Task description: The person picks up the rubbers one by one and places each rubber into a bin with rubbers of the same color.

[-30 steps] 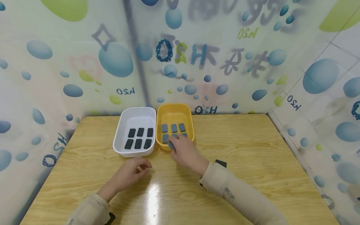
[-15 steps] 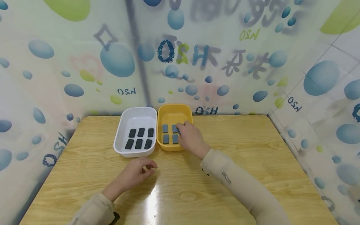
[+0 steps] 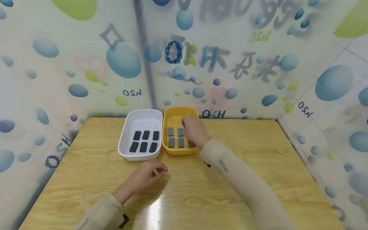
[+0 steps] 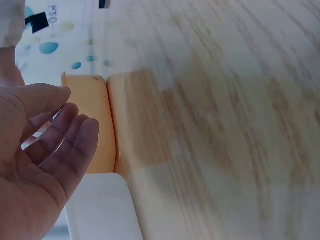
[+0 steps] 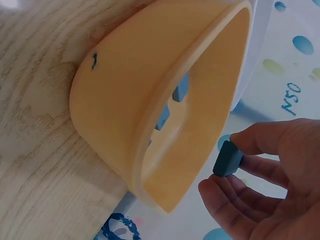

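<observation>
My right hand (image 3: pixel 196 130) is over the right side of a yellow tray (image 3: pixel 180 111). Thumb and fingertips pinch a small blue-grey rectangular block (image 5: pixel 228 158), which is raised above the tray's rim in the right wrist view. Similar blocks (image 3: pixel 171 142) lie in rows on the tray floor; part of that layout is hidden behind the hand. My left hand (image 3: pixel 145 175) hovers at the front of a white tray (image 3: pixel 141 115), fingers loosely bent and holding nothing. Several black rectangular blocks (image 3: pixel 143 147) lie in two rows inside the white tray.
Both trays stand side by side at the back of a wooden table (image 3: pixel 235 179). Behind them rises a wall covering (image 3: pixel 218 25) patterned with blue and green ovals. A second patterned wall (image 3: pixel 330 134) runs along the right.
My right hand has moved from the yellow tray's front edge back and rightward, still pinching a block. My left hand has drifted slightly right. The head view has shifted a little.
</observation>
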The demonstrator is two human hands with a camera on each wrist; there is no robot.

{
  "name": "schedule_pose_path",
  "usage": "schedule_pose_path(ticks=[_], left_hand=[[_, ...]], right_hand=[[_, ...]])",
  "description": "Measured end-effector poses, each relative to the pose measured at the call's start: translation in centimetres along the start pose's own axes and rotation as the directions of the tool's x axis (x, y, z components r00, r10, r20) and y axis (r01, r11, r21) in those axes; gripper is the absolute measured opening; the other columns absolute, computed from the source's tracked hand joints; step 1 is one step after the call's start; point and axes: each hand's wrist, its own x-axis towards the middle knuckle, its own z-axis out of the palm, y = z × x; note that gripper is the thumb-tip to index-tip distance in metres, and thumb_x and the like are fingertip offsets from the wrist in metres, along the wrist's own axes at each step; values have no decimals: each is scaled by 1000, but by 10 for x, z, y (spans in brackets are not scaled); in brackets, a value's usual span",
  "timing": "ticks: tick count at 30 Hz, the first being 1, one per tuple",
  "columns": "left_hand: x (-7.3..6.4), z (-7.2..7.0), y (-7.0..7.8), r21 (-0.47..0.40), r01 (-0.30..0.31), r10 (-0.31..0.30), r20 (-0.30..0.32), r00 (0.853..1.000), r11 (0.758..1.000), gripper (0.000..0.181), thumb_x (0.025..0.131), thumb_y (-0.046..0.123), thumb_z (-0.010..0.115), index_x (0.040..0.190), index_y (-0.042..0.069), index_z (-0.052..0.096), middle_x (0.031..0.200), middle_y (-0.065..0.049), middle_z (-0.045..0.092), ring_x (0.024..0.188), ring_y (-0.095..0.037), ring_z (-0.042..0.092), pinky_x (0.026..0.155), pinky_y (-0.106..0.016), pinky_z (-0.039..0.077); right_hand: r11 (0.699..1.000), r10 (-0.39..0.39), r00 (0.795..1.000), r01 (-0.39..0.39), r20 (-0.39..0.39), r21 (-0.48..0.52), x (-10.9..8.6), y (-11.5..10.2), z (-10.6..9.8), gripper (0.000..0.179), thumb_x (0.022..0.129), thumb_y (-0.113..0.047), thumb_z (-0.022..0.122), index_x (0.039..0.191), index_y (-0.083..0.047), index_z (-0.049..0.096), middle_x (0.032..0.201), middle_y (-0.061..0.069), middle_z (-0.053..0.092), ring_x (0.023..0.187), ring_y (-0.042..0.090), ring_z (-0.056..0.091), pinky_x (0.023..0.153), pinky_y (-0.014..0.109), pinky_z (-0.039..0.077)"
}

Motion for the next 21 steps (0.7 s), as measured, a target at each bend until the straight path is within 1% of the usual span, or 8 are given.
schedule_pose_path(ticks=[2, 6, 8, 10, 13, 16, 18, 21], left_hand=[[1, 1, 1, 2, -13, 13, 3, 1000, 1000, 12, 87, 9, 69, 97, 14, 71, 96, 4, 70, 85, -10, 65, 71, -22, 55], [0, 3, 3, -6, -33, 33, 6, 999, 999, 13, 86, 7, 69, 97, 12, 71, 95, 2, 70, 84, -11, 64, 70, -23, 56], [0, 3, 4, -10, -28, 28, 4, 1000, 1000, 13, 86, 7, 69, 97, 12, 71, 95, 3, 70, 84, -10, 64, 70, -22, 55], [0, 3, 4, -13, -20, 20, 4, 1000, 1000, 12, 86, 8, 69, 97, 12, 71, 95, 3, 70, 85, -9, 64, 71, -22, 55], [1, 2, 4, -12, -24, 24, -2, 1000, 1000, 12, 86, 8, 69, 97, 13, 71, 94, 4, 70, 85, -9, 64, 71, -22, 55], [1, 3, 3, -11, -43, 43, -8, 999, 999, 12, 86, 8, 69, 96, 13, 71, 93, 3, 70, 84, -10, 65, 71, -22, 55], [1, 4, 3, -8, -48, 48, -10, 999, 999, 12, 86, 8, 69, 96, 14, 71, 93, 3, 69, 83, -10, 65, 71, -23, 55], [-1, 6, 1, -12, -37, 37, 2, 999, 999, 13, 85, 7, 69, 96, 14, 71, 93, 3, 69, 84, -11, 65, 71, -23, 55]], right_hand=[[1000, 21, 999, -21, 27, 23, 7, 2, 0, 39, 95, -15, 55, 134, -11, 55, 118, 14, 62, 95, 25, 62, 78, 37, 56], [997, 37, 998, -39, 42, 61, 22, 5, 1, 39, 95, -10, 52, 135, -11, 56, 118, 11, 64, 95, 23, 62, 77, 37, 54], [994, 43, 998, -48, 53, 95, 30, 7, 2, 39, 95, -8, 51, 134, -10, 57, 117, 10, 65, 92, 24, 62, 75, 36, 53], [990, 57, 996, -65, 71, 122, 37, 8, 3, 40, 95, -8, 51, 134, -11, 57, 120, 9, 65, 95, 24, 63, 77, 37, 53], [983, 86, 991, -101, 98, 152, 46, 11, 8, 40, 95, -9, 52, 135, -12, 56, 128, 8, 62, 105, 26, 64, 85, 39, 54], [981, 107, 989, -123, 105, 152, 53, 13, 13, 40, 95, -11, 55, 136, -13, 56, 135, 7, 59, 118, 27, 60, 95, 42, 53], [978, 110, 988, -128, 110, 167, 57, 13, 16, 40, 95, -12, 56, 135, -12, 57, 136, 7, 59, 121, 27, 58, 98, 42, 51], [974, 115, 986, -137, 123, 182, 62, 14, 20, 38, 95, -14, 59, 133, -11, 58, 135, 7, 60, 120, 27, 58, 98, 42, 51]])
